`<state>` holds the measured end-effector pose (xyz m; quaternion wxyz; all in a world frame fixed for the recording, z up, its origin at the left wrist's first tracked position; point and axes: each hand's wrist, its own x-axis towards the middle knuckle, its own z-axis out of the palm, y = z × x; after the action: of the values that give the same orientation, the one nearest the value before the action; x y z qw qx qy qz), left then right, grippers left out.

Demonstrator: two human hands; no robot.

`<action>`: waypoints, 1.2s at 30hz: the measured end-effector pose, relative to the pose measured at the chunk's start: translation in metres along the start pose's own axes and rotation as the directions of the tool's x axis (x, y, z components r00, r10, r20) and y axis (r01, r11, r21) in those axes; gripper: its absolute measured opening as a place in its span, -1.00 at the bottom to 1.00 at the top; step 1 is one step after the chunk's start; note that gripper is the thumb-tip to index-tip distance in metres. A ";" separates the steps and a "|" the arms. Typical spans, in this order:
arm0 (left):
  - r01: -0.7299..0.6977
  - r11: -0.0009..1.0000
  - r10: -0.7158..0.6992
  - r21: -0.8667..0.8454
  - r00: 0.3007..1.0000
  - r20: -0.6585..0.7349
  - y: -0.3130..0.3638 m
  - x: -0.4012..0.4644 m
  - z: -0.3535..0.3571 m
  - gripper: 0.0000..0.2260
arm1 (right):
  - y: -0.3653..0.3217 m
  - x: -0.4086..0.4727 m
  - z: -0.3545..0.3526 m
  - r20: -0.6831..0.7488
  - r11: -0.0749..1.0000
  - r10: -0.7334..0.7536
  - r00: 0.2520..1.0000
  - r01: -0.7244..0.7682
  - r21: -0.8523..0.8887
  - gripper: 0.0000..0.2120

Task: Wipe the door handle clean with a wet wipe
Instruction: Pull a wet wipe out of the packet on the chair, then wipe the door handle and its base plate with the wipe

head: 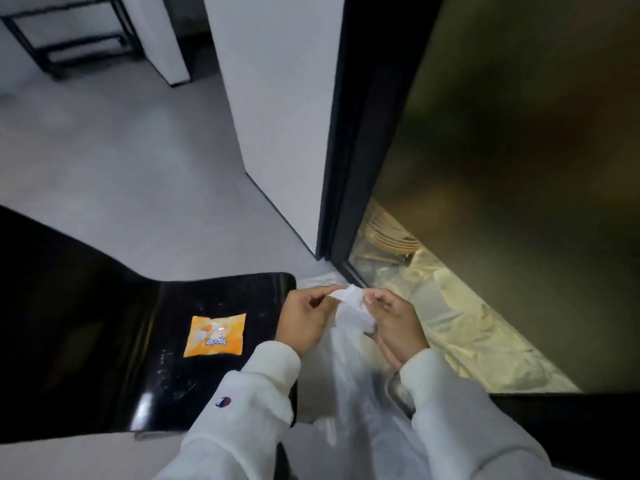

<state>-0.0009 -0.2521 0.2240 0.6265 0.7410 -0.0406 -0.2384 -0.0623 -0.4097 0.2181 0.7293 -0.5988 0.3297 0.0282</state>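
Observation:
A white wet wipe [351,308] is stretched between both hands just above the floor, near the base of a black door frame [349,161]. My left hand [306,318] pinches its left edge. My right hand [394,327] grips its right side, fingers curled round the folded part. An orange wipe packet [215,335] lies flat on the black glossy chair seat [194,382] to the left of my hands. No door handle is in view.
A tinted glass panel [519,168] fills the right, with crumpled plastic sheeting [460,327] behind it at floor level. A white wall [277,116] stands beside the door frame. Grey floor [121,168] spreads left, with a black metal frame [69,39] far back.

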 end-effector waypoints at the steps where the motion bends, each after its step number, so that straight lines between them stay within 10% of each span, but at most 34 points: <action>1: 0.003 1.000 -0.003 -0.012 1.000 0.000 0.017 -0.005 0.021 -0.81 | -0.012 -0.012 -0.021 -0.016 1.000 -0.010 1.000 0.010 0.001 -0.87; 10: 0.170 0.877 -0.171 -0.449 0.984 0.039 0.156 -0.084 0.215 -0.77 | -0.104 -0.126 -0.181 -0.138 0.928 -0.356 0.924 0.331 -0.171 -0.92; 23: -0.164 0.979 0.191 -0.120 0.945 0.267 0.232 -0.146 0.342 -0.70 | -0.156 -0.224 -0.287 -0.361 0.890 -0.430 0.828 0.456 -0.012 -0.79; 36: -0.359 0.919 0.382 -0.165 0.702 0.601 0.286 -0.097 0.402 -0.76 | -0.211 -0.253 -0.366 -0.520 0.713 -0.699 0.491 0.428 -0.556 -0.90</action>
<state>-0.1812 -0.6433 0.4840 0.6254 0.5857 -0.3887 -0.3388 -0.3316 -0.7062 0.5044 0.3931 -0.7572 0.3498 -0.3871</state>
